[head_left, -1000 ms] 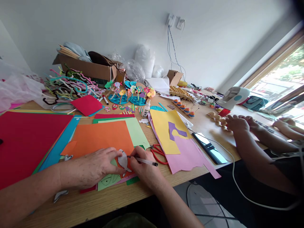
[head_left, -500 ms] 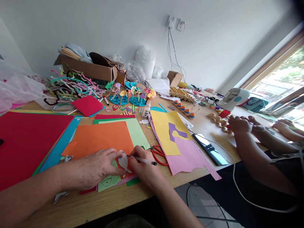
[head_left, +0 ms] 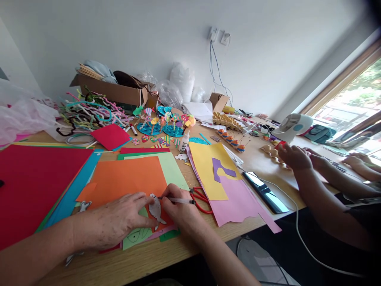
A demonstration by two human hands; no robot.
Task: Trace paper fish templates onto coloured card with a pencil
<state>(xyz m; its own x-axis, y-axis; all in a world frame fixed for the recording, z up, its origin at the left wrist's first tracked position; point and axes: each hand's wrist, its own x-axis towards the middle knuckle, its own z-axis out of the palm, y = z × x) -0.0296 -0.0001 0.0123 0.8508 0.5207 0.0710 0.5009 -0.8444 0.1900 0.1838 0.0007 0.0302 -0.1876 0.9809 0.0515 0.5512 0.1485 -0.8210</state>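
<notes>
A white paper fish cutout (head_left: 155,209) lies on the orange paper (head_left: 131,174). My left hand (head_left: 122,216) rests on the sheets, thumb and index finger spread, with fingertips pressing the cutout's left edge. Pinched in my right hand (head_left: 178,210) is a clear pen (head_left: 181,201) with a dark end, its tip beside the cutout's upper right edge. Below my left hand, a pale green paper (head_left: 136,237) shows a drawn fish outline. Another white cutout (head_left: 85,205) sits partly behind my left wrist. Red-handled scissors (head_left: 200,198) lie just right of my right hand.
Red sheets (head_left: 44,182) cover the table's left side. Yellow paper (head_left: 205,167), pink paper (head_left: 235,204) and a phone (head_left: 264,192) lie to the right. A glue bottle (head_left: 183,142) stands behind. Another person's hands (head_left: 294,159) work at the right with an egg-carton strip (head_left: 272,155).
My pen has shifted very slightly along the cutout's edge, while my left hand keeps its hold-down pose. The view has tilted up a little. The other person's hands have moved slightly left.
</notes>
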